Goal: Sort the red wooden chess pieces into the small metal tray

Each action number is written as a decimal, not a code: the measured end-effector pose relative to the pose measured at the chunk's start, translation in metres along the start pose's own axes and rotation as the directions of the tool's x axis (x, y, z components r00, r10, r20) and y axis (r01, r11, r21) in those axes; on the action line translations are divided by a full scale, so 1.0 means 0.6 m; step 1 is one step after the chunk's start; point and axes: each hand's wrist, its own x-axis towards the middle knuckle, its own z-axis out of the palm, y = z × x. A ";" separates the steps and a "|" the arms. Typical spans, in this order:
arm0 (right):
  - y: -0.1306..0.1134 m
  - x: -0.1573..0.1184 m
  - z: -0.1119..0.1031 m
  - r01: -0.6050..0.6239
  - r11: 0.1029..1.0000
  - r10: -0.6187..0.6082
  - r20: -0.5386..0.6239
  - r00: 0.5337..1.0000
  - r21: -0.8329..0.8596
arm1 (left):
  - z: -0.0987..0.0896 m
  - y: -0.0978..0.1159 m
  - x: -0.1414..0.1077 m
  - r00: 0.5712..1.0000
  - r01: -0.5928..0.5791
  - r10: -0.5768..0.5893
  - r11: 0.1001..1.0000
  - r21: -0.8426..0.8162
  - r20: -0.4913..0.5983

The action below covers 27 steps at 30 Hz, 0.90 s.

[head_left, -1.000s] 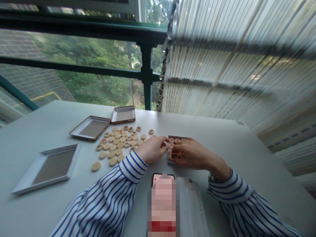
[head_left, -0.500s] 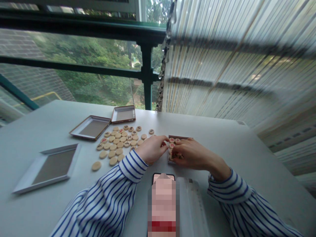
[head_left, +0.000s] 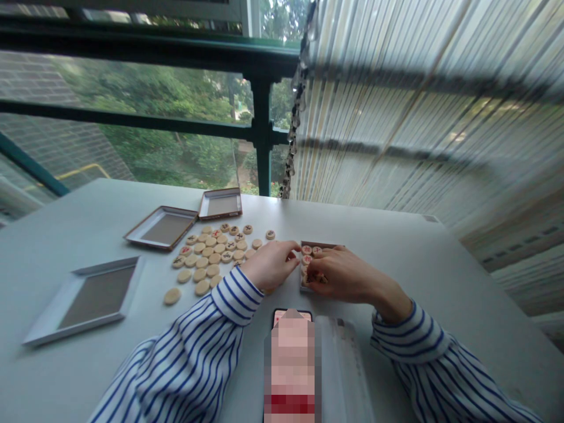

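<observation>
A shallow box (head_left: pixel 324 244) on the white table holds round wooden pieces (head_left: pixel 307 250) with red and dark characters. My right hand (head_left: pixel 346 274) lies over the box, its fingers bent down onto the pieces and covering much of them; whether it grips one is hidden. At the box's left edge is my left hand (head_left: pixel 273 264), thumb and fingertips apart with nothing seen between them. Many loose pieces (head_left: pixel 214 258) lie to the left of my left hand, most showing blank faces, several showing characters.
Two brown-edged trays (head_left: pixel 188 234) (head_left: pixel 240 212) stand at the back left, and a pale tray (head_left: pixel 132 294) lies nearer on the left. A phone (head_left: pixel 292 312) and a clear plastic case (head_left: pixel 346 364) lie in front. Beyond the table are a green railing (head_left: pixel 263 129) and a striped curtain (head_left: pixel 374 147).
</observation>
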 end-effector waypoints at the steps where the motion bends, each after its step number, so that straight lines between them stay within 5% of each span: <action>1: 0.000 0.000 0.000 -0.002 1.000 0.002 0.000 1.000 0.000 | -0.001 0.001 0.000 1.000 0.002 -0.002 1.000 0.000 0.003; 27: -0.001 -0.001 -0.002 -0.006 1.000 0.006 0.007 1.000 -0.013 | -0.003 0.002 0.000 1.000 -0.011 0.011 1.000 0.023 -0.002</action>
